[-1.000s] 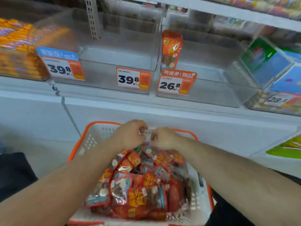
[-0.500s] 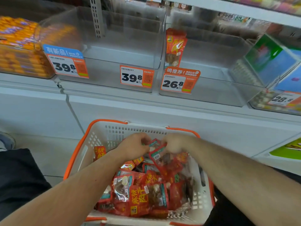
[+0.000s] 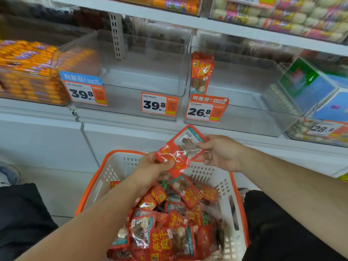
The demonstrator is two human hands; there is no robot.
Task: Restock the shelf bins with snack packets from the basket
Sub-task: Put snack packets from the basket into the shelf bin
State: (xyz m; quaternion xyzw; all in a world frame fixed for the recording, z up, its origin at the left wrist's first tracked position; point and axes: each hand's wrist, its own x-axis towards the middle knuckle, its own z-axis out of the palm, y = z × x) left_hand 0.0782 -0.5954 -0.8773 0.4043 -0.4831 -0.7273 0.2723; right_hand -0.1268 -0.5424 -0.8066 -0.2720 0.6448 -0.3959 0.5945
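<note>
A white basket with an orange rim (image 3: 105,166) sits low in front of me, holding several red snack packets (image 3: 169,227). Above its far edge, both hands hold one red snack packet (image 3: 180,149) with a clear window. My left hand (image 3: 152,170) pinches its lower left corner. My right hand (image 3: 220,153) pinches its right edge. Two clear shelf bins stand behind: the middle bin (image 3: 131,76) tagged 39.8 holds nothing, and the right bin (image 3: 244,102) tagged 26.8 has one red packet (image 3: 201,72) upright against its left wall.
An orange-packed bin (image 3: 28,72) stands at the left, a bin of small round snacks (image 3: 310,132) and a green-blue box (image 3: 310,85) at the right. An upper shelf (image 3: 207,21) with more goods overhangs the bins. A white cabinet front (image 3: 47,140) runs below.
Both hands have risen out of the basket with one packet between them, up toward the bins. The view has tilted up to show more of the shelf.
</note>
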